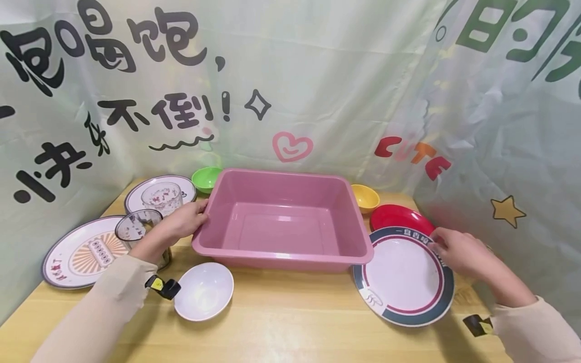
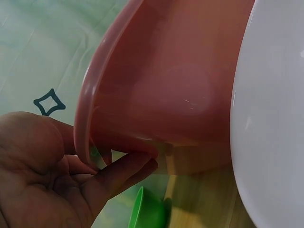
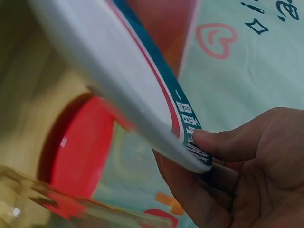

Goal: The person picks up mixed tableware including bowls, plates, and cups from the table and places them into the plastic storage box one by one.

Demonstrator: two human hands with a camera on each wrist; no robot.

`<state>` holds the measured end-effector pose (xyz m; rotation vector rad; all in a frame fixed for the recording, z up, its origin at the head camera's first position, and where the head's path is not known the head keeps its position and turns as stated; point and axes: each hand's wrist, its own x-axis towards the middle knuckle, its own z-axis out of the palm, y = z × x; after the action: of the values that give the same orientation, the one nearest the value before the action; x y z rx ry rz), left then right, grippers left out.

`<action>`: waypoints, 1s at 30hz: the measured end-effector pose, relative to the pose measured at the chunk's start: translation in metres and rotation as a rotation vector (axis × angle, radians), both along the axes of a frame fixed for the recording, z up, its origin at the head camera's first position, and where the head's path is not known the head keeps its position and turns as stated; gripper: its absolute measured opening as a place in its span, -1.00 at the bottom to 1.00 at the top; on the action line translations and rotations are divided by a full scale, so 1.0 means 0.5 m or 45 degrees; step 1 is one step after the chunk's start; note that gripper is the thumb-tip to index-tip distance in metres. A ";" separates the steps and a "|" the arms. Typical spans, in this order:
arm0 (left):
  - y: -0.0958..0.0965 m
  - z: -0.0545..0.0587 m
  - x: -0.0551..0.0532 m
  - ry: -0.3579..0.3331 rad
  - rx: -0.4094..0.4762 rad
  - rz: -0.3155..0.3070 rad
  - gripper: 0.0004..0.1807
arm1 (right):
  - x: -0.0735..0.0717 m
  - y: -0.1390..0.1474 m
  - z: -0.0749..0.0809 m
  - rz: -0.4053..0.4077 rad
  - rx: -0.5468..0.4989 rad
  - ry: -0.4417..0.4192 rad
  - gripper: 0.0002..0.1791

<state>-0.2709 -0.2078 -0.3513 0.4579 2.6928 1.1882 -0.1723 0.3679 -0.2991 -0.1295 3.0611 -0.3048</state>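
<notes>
My left hand [image 1: 186, 220] grips the left rim of a pink plastic basin [image 1: 286, 258], thumb on one side and fingers curled beneath the lip in the left wrist view. The basin holds nothing. At the right, my right hand [image 1: 463, 252] pinches the edge of a white plate [image 1: 401, 277] with a teal band and red ring. In the right wrist view the plate [image 3: 123, 71] is tilted, its rim between thumb and fingers. A red plate [image 1: 399, 218] lies behind it. Near my left wrist sits a white bowl [image 1: 204, 291].
Left of the basin stand a tinted glass [image 1: 138, 224], a patterned oval plate [image 1: 74, 252] and another plate [image 1: 133, 199] bearing a clear glass bowl [image 1: 161, 195]. Behind are a green bowl [image 1: 205, 179] and a yellow bowl [image 1: 365, 198]. A printed curtain [image 1: 336, 101] encloses the wooden table [image 1: 290, 322].
</notes>
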 end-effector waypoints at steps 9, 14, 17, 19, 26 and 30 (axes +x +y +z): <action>-0.002 0.003 0.007 -0.025 0.014 0.001 -0.40 | -0.002 0.020 0.052 -0.045 0.033 0.103 -0.69; -0.002 0.005 0.005 -0.019 -0.005 -0.005 -0.40 | -0.005 0.024 0.077 -0.057 0.043 0.169 -0.69; -0.001 0.005 0.003 0.012 -0.034 -0.015 -0.40 | -0.010 0.027 0.091 -0.069 0.047 0.213 -0.69; -0.001 0.005 0.002 0.036 -0.054 -0.017 -0.40 | -0.014 0.028 0.102 -0.071 0.064 0.262 -0.71; 0.004 0.001 0.005 0.026 -0.053 0.010 -0.41 | -0.024 0.020 0.139 -0.146 0.059 0.362 -0.70; 0.003 0.000 0.008 -0.018 -0.014 0.025 -0.41 | -0.029 0.011 0.156 -0.178 0.046 0.413 -0.66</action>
<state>-0.2667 -0.2062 -0.3515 0.4213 2.6966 1.1767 -0.1868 0.3733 -0.2210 0.0421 3.4036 -0.2579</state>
